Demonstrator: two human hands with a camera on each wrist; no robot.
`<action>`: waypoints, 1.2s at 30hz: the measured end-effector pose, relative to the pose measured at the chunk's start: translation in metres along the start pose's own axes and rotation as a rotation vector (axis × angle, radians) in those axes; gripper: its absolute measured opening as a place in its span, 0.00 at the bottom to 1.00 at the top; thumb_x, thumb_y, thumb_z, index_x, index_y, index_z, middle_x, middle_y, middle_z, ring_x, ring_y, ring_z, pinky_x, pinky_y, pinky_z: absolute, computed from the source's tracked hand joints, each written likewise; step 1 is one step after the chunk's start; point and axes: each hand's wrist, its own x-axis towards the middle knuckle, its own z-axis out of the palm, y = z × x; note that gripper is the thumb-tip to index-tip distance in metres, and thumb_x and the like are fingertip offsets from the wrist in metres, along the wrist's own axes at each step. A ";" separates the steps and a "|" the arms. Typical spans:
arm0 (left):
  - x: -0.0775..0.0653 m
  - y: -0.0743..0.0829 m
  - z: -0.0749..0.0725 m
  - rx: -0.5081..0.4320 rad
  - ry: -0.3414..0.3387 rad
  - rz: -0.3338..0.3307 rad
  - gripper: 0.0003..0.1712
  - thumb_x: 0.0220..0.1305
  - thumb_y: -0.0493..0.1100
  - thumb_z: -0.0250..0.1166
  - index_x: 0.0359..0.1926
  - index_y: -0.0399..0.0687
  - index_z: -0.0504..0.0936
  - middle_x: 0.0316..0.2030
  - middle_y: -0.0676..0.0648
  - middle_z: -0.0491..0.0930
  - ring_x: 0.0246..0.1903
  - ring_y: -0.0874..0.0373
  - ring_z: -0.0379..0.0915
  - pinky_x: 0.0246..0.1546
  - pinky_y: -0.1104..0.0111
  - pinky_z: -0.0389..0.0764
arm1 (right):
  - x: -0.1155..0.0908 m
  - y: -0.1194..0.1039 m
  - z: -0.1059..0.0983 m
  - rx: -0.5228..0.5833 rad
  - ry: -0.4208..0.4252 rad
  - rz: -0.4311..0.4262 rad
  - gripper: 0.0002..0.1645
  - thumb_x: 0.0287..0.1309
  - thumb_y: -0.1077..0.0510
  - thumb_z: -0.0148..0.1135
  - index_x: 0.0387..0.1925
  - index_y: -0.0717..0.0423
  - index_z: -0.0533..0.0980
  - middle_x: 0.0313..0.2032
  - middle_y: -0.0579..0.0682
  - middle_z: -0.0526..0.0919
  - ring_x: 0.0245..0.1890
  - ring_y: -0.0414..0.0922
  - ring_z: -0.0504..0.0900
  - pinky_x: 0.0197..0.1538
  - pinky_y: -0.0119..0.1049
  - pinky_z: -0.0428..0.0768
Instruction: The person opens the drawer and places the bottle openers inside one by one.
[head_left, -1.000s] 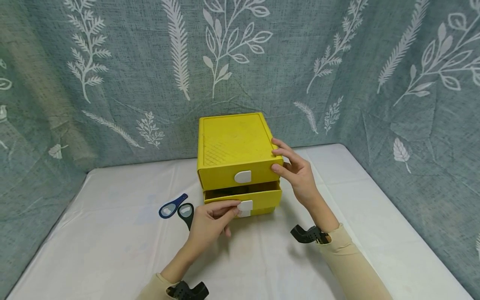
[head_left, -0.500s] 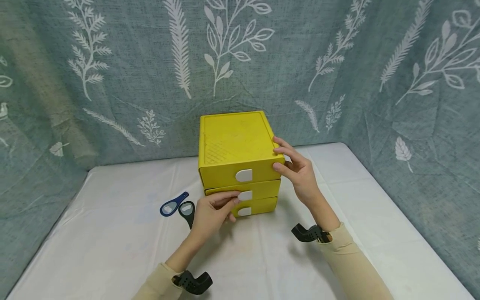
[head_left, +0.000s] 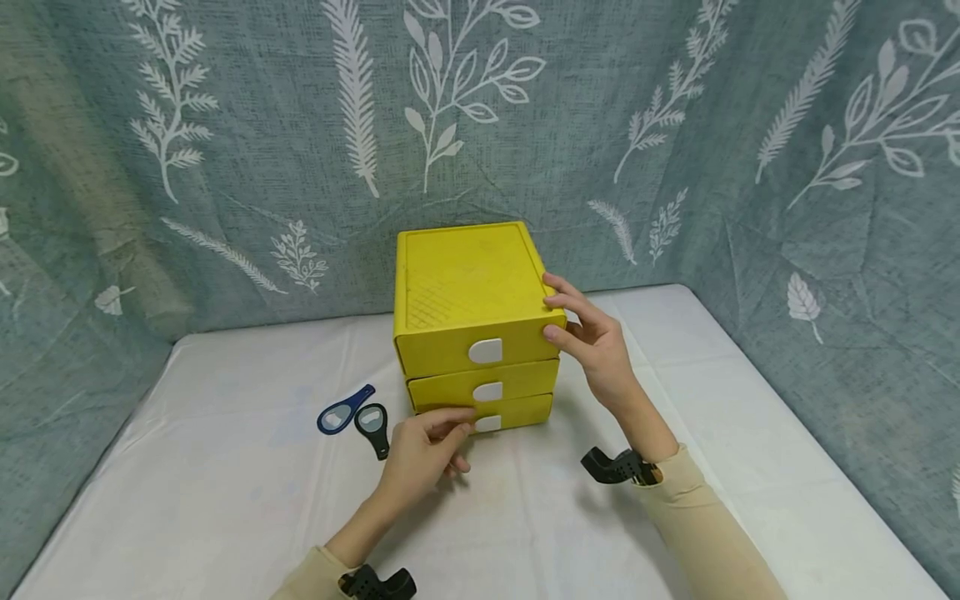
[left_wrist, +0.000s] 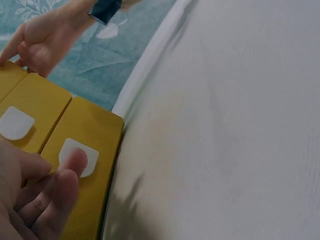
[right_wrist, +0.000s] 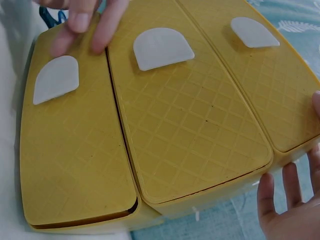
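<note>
A yellow drawer cabinet with three drawers stands on the white-covered table. White tabs mark its top drawer, middle drawer and bottom drawer. My left hand is at the bottom drawer, its loosely bent fingers by the bottom tab without a visible grip. My right hand holds the cabinet's upper right front corner, thumb on the front, fingers over the top edge and side. The right wrist view shows a thin gap beside the bottom drawer; the upper drawers look flush.
Left of the cabinet lie a blue magnifying glass and a black magnifying glass, close together. A grey-blue curtain with white leaf prints hangs behind and around the white table.
The middle drawer, which stuck out a second ago, has gone in under my left hand. That hand has since dropped from the middle tab to the bottom one. My right hand keeps its place.
</note>
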 end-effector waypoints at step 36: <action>-0.026 -0.005 0.013 -0.030 -0.081 -0.027 0.12 0.63 0.31 0.66 0.47 0.44 0.87 0.37 0.42 0.86 0.10 0.55 0.74 0.10 0.75 0.69 | -0.001 0.000 0.001 0.012 -0.004 -0.005 0.19 0.64 0.64 0.64 0.55 0.52 0.80 0.70 0.56 0.64 0.71 0.53 0.57 0.55 0.40 0.73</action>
